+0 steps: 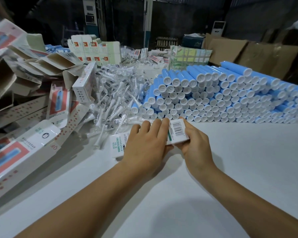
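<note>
- Left grip (144, 140): narrow, closed over the white box (177, 132). The fingers (156, 125) lie across the box's top face, and the thumb appears to tuck under its near edge, though that contact is partly hidden.
- Right grip (194, 140): narrow, clamped on the right end of the same box, with the fingers curled round the near edge beside the barcode label.
- The white box lies lengthwise between the two grips, barcode face up. Its left end, with green print, pokes out beyond the left grip. It sits low over the counter (222, 169); whether it rests on the surface cannot be told.
- Just behind the box: a stack of blue tubes (213, 93) with white caps, laid in rows with their ends facing the camera.
- Behind and left of the left grip: a loose heap of brush heads (113, 95) in clear wrappers.
- Far left: a pile of printed cartons (21, 152), some folded open, near the left forearm but apart from it.
</note>
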Demonstrator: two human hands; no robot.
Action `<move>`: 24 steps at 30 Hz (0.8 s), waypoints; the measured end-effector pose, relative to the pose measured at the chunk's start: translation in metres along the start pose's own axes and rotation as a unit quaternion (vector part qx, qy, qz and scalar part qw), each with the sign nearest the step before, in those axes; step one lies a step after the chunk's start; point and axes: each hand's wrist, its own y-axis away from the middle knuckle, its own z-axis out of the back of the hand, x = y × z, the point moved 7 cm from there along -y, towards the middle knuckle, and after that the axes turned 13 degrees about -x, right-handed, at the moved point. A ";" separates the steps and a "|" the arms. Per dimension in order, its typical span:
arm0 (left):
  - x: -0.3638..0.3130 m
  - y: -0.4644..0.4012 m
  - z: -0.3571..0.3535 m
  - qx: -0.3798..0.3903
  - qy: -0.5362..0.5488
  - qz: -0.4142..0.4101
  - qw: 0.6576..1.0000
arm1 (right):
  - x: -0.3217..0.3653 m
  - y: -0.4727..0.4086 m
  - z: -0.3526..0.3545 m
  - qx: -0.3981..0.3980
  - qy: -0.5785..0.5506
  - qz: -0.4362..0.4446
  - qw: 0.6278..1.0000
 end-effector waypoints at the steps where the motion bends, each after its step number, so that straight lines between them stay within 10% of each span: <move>1: -0.001 0.000 0.001 0.004 0.000 0.003 1.000 | 0.001 0.002 -0.001 -0.001 0.042 0.028 0.999; 19: 0.010 -0.007 -0.013 0.042 -0.030 0.035 0.998 | 0.008 0.008 -0.009 0.054 0.065 0.094 0.992; 24: 0.029 -0.025 0.010 -0.017 0.230 0.173 0.958 | 0.014 0.013 -0.016 0.112 0.014 0.093 0.989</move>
